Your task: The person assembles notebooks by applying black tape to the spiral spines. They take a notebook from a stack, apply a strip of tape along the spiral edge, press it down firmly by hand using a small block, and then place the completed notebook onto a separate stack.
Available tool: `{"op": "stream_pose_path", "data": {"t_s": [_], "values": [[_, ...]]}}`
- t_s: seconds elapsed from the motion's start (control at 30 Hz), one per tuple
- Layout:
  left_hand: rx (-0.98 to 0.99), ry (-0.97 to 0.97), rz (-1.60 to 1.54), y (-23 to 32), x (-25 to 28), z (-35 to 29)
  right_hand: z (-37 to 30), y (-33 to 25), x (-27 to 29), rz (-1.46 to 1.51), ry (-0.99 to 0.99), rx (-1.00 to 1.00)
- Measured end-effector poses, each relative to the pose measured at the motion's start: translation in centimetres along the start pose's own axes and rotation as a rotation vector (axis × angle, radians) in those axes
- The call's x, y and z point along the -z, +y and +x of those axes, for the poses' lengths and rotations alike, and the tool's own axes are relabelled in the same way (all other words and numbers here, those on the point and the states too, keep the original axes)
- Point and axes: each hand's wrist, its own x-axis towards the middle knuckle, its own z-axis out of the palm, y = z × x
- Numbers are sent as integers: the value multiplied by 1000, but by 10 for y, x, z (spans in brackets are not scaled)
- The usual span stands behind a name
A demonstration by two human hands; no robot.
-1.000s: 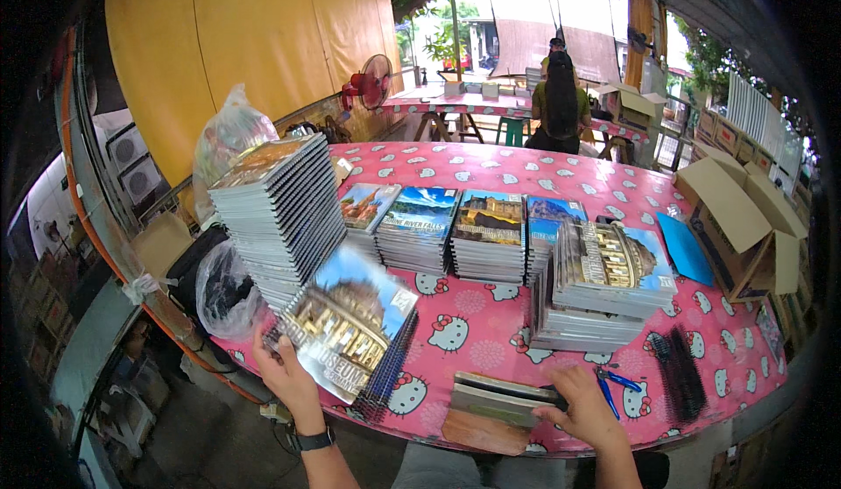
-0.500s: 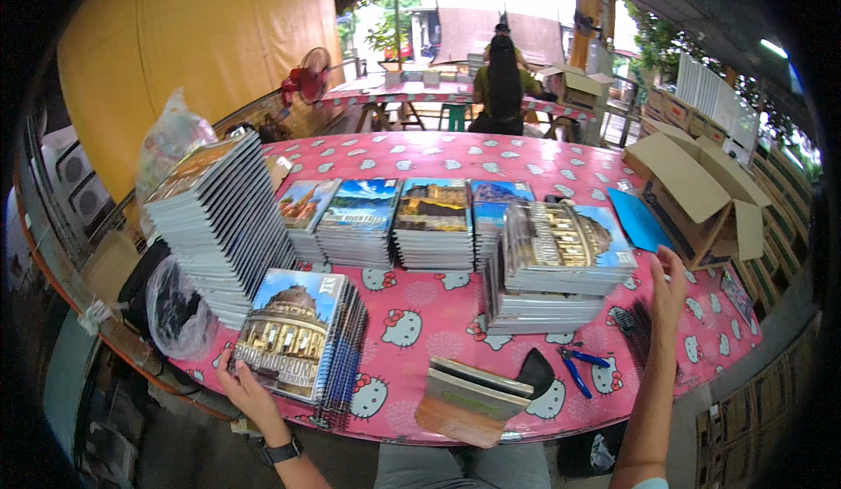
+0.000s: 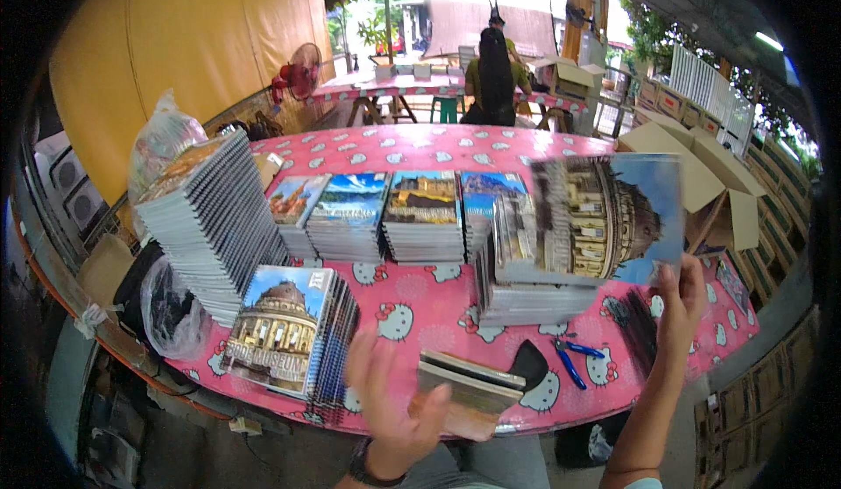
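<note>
My right hand (image 3: 681,296) grips the corner of a notebook (image 3: 604,217) with a domed building on its cover, held sideways above the right-hand stack of matching notebooks (image 3: 539,305). Blurred by motion, my left hand (image 3: 385,401) has its fingers apart and holds nothing. It hovers at the table's front edge, beside a small pile of boards or pads (image 3: 469,388) with a black piece next to it. To the left lies a stack of spiral-bound notebooks (image 3: 280,327) with the same cover. Blue-handled pliers (image 3: 576,362) and a bunch of thin black coils (image 3: 638,331) lie near my right forearm.
A tall stack of spiral notebooks (image 3: 206,222) rises at the left, near plastic bags (image 3: 171,305). Several shorter stacks with scenic covers (image 3: 425,217) line the middle. An open cardboard box (image 3: 731,173) stands at right. Beyond, a person (image 3: 495,77) sits at another table.
My right hand has taken hold of a notebook, now raised over the right stack. My left hand has left the spiral-bound stack and moved right.
</note>
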Motion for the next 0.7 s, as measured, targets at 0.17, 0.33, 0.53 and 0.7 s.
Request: {"op": "stream_pose_path", "data": {"t_s": [0.17, 0.33, 0.53, 0.7], "values": [[552, 7, -820, -19, -45, -5, -96, -13, -15, 49, -65, -53], [555, -252, -766, -51, -9, 0, -129, 18, -18, -84, -542, -140], [567, -391, -670, -56, -8, 8, -143, 34, -14, -197, -602, -92], [599, -449, -607, -64, -5, 4, -137, 38, -15, -234, -713, -65]]}}
